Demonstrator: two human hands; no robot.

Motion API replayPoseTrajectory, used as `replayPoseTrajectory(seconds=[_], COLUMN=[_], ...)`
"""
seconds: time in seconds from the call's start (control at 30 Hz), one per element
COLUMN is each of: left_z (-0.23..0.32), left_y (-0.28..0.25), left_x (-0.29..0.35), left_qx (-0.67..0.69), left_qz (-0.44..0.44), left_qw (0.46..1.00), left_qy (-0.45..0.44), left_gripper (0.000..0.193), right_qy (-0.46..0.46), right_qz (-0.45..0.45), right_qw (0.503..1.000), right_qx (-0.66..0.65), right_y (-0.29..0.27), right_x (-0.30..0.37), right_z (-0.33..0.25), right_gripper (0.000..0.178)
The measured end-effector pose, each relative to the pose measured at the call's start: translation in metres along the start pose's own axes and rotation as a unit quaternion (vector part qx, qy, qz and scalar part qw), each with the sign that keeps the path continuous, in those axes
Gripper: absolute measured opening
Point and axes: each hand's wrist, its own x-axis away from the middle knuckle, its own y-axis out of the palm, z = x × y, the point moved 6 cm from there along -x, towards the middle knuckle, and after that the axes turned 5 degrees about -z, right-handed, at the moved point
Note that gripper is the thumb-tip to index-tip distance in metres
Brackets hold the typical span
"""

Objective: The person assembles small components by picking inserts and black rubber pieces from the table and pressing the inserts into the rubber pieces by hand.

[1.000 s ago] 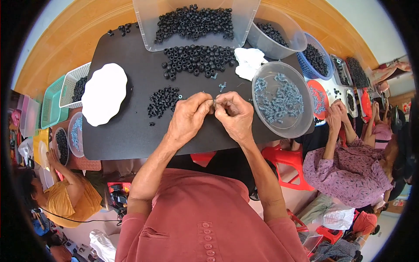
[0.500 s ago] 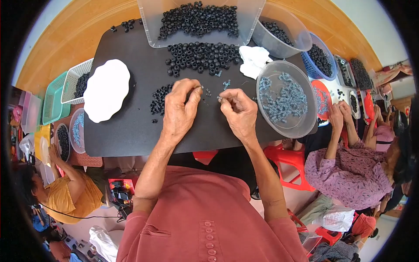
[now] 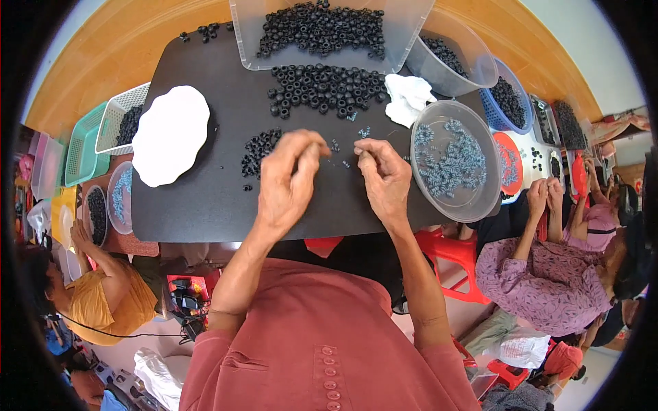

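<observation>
My left hand (image 3: 288,179) hovers over the black table (image 3: 205,198) with its fingertips bunched together, just right of a small heap of black rings (image 3: 259,147). Whether it holds anything is hidden by the fingers. My right hand (image 3: 385,177) is a short gap to the right, thumb and forefinger pinched on a small grey part. A few loose grey-blue parts (image 3: 336,146) lie on the table between the two hands. A round clear bowl (image 3: 488,198) of the same grey-blue parts stands right beside my right hand.
Beyond the hands lie a wide spread of black rings (image 3: 322,85), a clear bin (image 3: 247,41) of more, a white cloth (image 3: 408,96) and a white scalloped plate (image 3: 170,133). Baskets stand at the left. Other people work at the right (image 3: 541,198) and lower left (image 3: 103,301).
My hands were joined at the fingertips a second ago; they have come apart, and the left hand dipped toward the small ring heap.
</observation>
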Motion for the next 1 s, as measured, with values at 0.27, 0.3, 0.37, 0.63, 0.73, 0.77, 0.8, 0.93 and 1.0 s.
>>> replayPoseTrajectory(seconds=[0.27,0.3,0.37,0.63,0.73,0.77,0.8,0.93,1.0], left_z=[-0.005,-0.007,-0.014,-0.032,-0.03,-0.027,-0.027,-0.027,-0.026], left_y=[0.022,0.018,0.008,0.006,0.005,0.005,0.004,0.003,0.004], left_x=[0.062,0.062,0.059,0.065,0.064,0.063,0.063,0.063,0.061], left_qx=[0.196,0.198,0.167,0.179,0.173,0.168,0.169,0.166,0.164], left_qz=[-0.153,-0.147,-0.127,-0.119,-0.12,-0.121,-0.118,-0.115,-0.115], left_qw=[0.965,0.965,0.971,0.974,0.976,0.978,0.978,0.979,0.979], left_qy=[-0.085,-0.087,-0.112,-0.071,-0.053,-0.037,-0.039,-0.042,-0.037], left_gripper=[0.008,0.008,0.007,0.004,0.004,0.004,0.004,0.005,0.005], right_qy=[-0.027,-0.027,-0.071,-0.112,-0.164,-0.163,-0.177,-0.196,-0.196], right_qz=[-0.011,-0.018,-0.033,-0.115,-0.207,-0.207,-0.221,-0.245,-0.244], right_qw=[1.0,0.999,0.995,0.973,0.93,0.929,0.91,0.871,0.87], right_qx=[0.01,0.012,0.058,0.165,0.255,0.258,0.303,0.379,0.381], right_y=[-0.003,-0.002,-0.001,0.031,0.057,0.058,0.064,0.074,0.078], right_x=[0.003,0.003,0.004,-0.022,-0.031,-0.034,-0.035,-0.035,-0.032], right_z=[-0.003,-0.003,-0.011,-0.039,-0.045,-0.047,-0.048,-0.042,-0.037], right_gripper=[0.017,0.017,0.018,0.018,0.024,0.024,0.023,0.021,0.021])
